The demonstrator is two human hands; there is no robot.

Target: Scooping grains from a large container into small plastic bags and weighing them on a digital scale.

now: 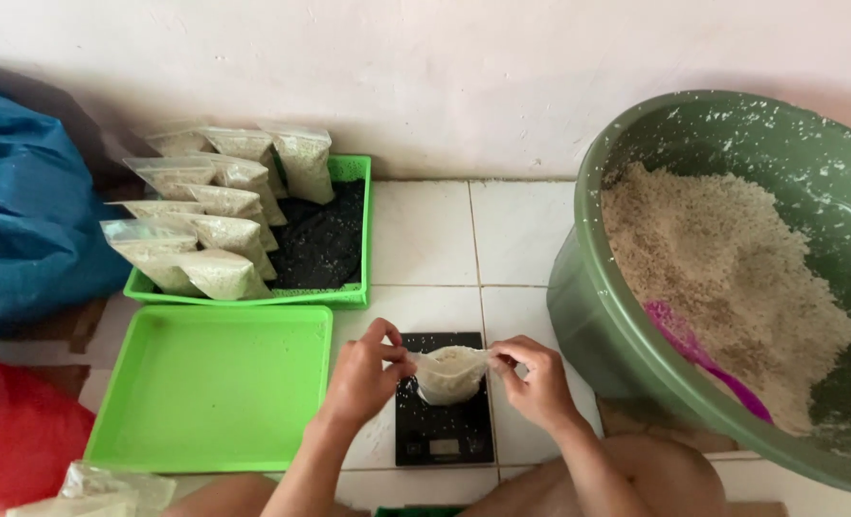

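Fingers pinched shut on both sides: left hand [360, 373] and right hand [538, 378] each grip one top corner of the small clear bag of grain [449, 371], stretched side to side between them, hanging directly over the black kitchen scale [442, 429], both hands equally near.

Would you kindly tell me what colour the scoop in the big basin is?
The scoop is pink-purple, head view.

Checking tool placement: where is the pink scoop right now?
The pink scoop lies inside the green basin at right, against the grain heap.
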